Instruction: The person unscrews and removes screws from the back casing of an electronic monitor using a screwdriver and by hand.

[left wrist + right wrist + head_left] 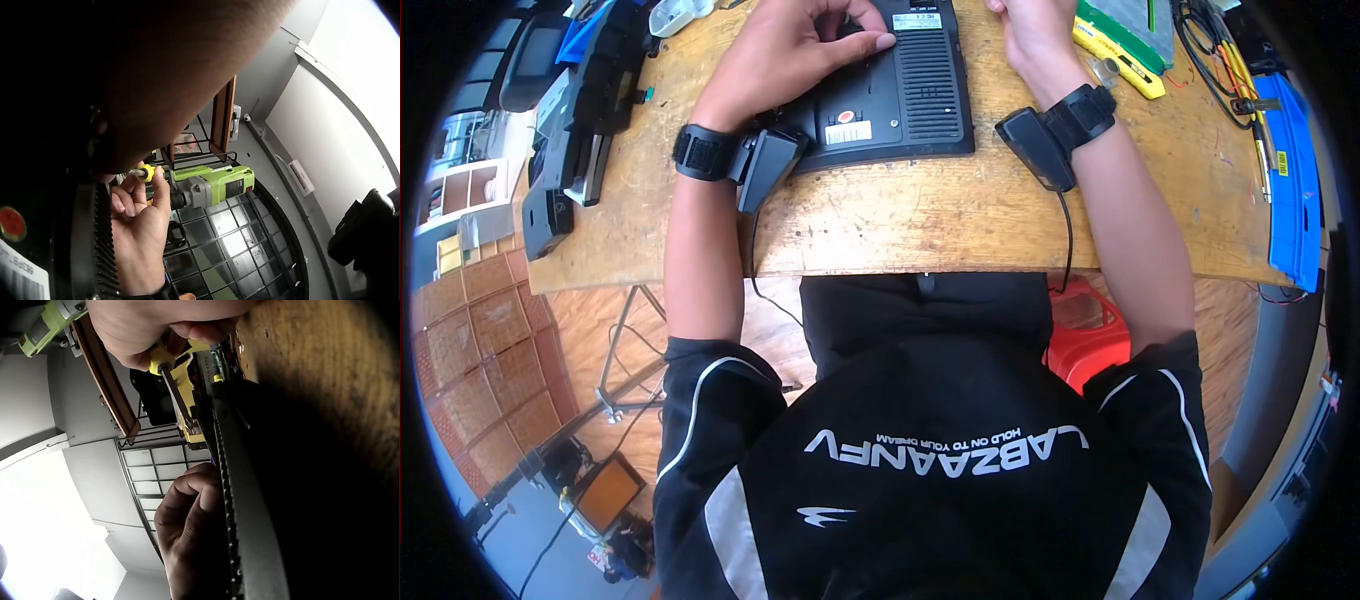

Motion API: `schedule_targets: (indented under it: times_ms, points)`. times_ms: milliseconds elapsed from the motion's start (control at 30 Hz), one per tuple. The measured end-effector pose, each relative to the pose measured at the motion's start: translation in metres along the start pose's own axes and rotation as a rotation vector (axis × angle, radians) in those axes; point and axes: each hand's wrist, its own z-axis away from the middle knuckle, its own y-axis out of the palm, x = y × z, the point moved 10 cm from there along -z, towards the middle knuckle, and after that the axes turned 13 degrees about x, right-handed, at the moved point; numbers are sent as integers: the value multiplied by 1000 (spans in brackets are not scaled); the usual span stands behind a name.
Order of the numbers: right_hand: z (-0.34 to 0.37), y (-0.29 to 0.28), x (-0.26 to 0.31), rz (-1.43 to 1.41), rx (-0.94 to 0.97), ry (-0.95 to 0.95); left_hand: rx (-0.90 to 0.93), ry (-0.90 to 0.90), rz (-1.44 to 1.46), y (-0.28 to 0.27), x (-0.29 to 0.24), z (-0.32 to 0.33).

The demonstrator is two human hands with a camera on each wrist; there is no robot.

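Note:
A black laptop (870,110) lies underside up on the wooden table, its vents, barcode label and round red sticker showing. Over its left part rests my left hand (795,60), the thumb stretched across the casing. In the right wrist view that left hand (190,519) has bent fingers with the thumb against them; I cannot tell whether they pinch anything. Just right of the laptop, my right hand (1040,40) is cut off by the head view's top edge. It grips a screwdriver (174,394) by its yellow handle, the metal tip overlapping the laptop's far edge in this view.
Right of my right hand lie a yellow tool (1120,60), a small clear jar (1104,70), cables (1200,50) and a blue bin (1293,190). Black devices (600,90) crowd the table's left side. A red stool (1090,330) stands under the front edge.

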Motion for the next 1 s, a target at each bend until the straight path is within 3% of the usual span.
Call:
schedule_targets:
  times_ms: [267,333,600,633,667,800,867,1000]
  points:
    - [2,3,1,-22,-17,-14,-40,-47,53,-6,8,2]
    - [4,3,4,57,9,-19,-63,-22,200,-9,14,3]
    - [1,-4,-6,-3,-42,-4,-218,-27,-102,-86,50,19]
    - [0,-2,-4,15,-15,0,-257,-20,-50,-93,67,22]
    - [0,-1,-1,24,-15,-4,-218,-76,-160,-98,118,29]
    - [3,-2,1,97,-69,51,-273,-209,-255,-106,181,60]
    - [1,4,1,60,36,13,-343,-308,-270,-113,192,71]
    - [0,4,-1,43,52,-15,-341,-372,-388,-111,190,76]
